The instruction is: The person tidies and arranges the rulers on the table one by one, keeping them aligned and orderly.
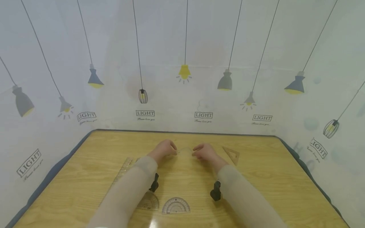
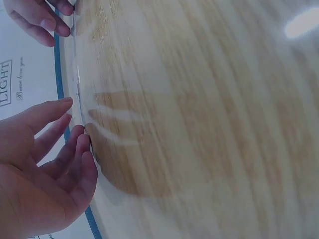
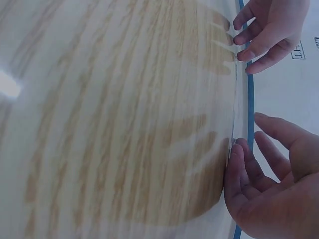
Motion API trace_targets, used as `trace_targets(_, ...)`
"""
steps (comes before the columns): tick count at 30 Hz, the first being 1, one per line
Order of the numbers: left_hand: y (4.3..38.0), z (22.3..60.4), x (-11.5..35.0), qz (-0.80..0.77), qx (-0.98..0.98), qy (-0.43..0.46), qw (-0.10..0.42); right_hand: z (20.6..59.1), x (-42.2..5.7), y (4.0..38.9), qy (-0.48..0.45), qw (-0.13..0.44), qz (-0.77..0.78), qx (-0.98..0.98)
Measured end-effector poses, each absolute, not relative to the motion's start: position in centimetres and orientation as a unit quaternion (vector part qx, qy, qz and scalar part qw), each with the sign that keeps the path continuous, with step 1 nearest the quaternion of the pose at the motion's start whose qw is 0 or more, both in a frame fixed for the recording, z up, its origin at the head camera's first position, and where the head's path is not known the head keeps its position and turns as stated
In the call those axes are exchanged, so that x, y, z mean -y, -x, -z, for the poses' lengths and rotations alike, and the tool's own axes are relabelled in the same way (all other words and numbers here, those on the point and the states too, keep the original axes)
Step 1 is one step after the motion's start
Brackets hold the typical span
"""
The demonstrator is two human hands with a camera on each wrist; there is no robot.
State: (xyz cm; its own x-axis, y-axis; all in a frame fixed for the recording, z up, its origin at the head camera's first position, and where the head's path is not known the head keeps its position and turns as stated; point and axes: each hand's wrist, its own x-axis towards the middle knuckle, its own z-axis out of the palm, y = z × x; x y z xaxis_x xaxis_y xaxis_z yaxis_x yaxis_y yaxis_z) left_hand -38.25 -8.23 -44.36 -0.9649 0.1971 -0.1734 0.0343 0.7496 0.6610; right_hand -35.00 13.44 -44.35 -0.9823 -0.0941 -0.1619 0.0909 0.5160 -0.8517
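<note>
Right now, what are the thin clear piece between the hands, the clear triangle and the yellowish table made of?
Thin clear piece: perhaps smooth plastic; faint edges show.
Clear triangle: probably smooth plastic; table shows through.
Yellowish table: glossy wood or laminate; grain, glare show.

There are two hands (image 1: 165, 148) (image 1: 206, 152), one clear piece (image 1: 186, 148), two protractors (image 1: 176, 209) (image 1: 149, 201), one set square (image 1: 235, 157), two black wrist devices (image 1: 154, 183) (image 1: 215, 191), nine printed lamps (image 1: 184, 71), six LIGHT labels (image 1: 145, 113) and, partly hidden, probably one ruler (image 1: 124, 167).
</note>
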Motion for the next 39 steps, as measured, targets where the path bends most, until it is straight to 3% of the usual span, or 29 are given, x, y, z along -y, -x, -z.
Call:
trace_targets(9,39.6,45.0,7.7,-0.301,-0.945,-0.051,0.115,44.7,-13.1,35.8,-0.016,0.099,0.487,-0.868)
trace_targets(32,38.3,44.2,6.8,-0.253,-0.961,-0.064,0.090,44.3,-12.3,35.4,-0.007,0.089,0.419,-0.904)
trace_targets(39,37.3,44.0,6.5,-0.225,-0.972,-0.037,0.058,44.4,-12.2,35.0,0.006,0.080,0.403,-0.912)
